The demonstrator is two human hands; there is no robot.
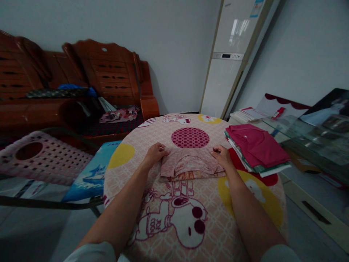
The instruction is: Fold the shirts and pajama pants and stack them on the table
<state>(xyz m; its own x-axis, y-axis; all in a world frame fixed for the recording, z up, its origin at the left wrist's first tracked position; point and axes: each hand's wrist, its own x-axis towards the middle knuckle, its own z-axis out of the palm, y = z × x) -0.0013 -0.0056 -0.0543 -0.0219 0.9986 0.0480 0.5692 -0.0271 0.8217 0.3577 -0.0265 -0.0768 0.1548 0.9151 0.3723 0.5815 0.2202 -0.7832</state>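
Note:
A pale pink shirt, folded into a flat rectangle with its rounded neckline toward me, lies at the middle of the round table. A strip of orange-brown patterned cloth shows beneath its near edge. At the shirt's far left corner, my left hand is closed, thumb and fingers pinching the fabric. My right hand pinches the far right corner in the same way. The fingertips of both hands are partly hidden.
A cartoon-printed cloth covers the table. On its right sits a stack of folded clothes with a crimson garment on top. Beyond is a glass shelf. A pink woven chair stands left; wooden seats line the wall.

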